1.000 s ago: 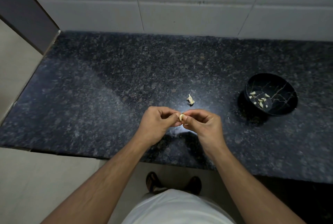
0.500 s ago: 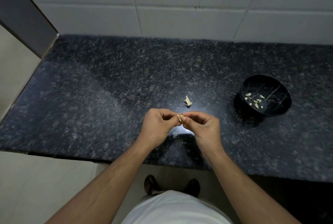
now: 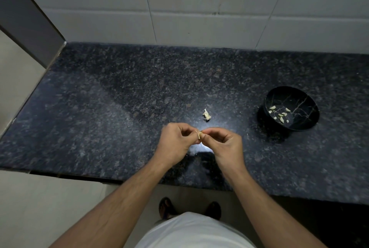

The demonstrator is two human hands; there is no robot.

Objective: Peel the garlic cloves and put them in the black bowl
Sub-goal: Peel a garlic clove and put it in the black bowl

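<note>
Your left hand (image 3: 176, 144) and your right hand (image 3: 223, 146) meet over the near half of the dark speckled granite worktop (image 3: 119, 112), both raised a little above its surface, with a bright glare on the stone just beneath and behind them. Between the two you hold one small pale garlic clove (image 3: 199, 134): the thumb and curled fingers of the left hand pinch it from one side, and the thumb and forefinger of the right hand pinch it from the other, so the fingertips of both hands are touching or almost touching around it. Only a sliver of the clove shows between the fingers, and you cannot tell from here how much skin is on it. Just beyond your hands, lying on the worktop and apart from them, is a small heap of papery off-white garlic skin (image 3: 206, 115). Well to the right stands the round black bowl with thin pale vein lines inside (image 3: 299, 128), upright on the worktop, and on its floor lies a scatter of small peeled pale garlic cloves (image 3: 280, 115), gathered toward the left side of the bowl. Behind the worktop rises a wall of large white tiles (image 3: 199, 24) with grey joints, and a dark grey panel (image 3: 26, 12) slants down at the far left corner. Below your forearms you see the white cloth of your shirt (image 3: 195, 231) and, past the worktop's front edge, your two dark sandals (image 3: 165, 207) on the pale floor.
</note>
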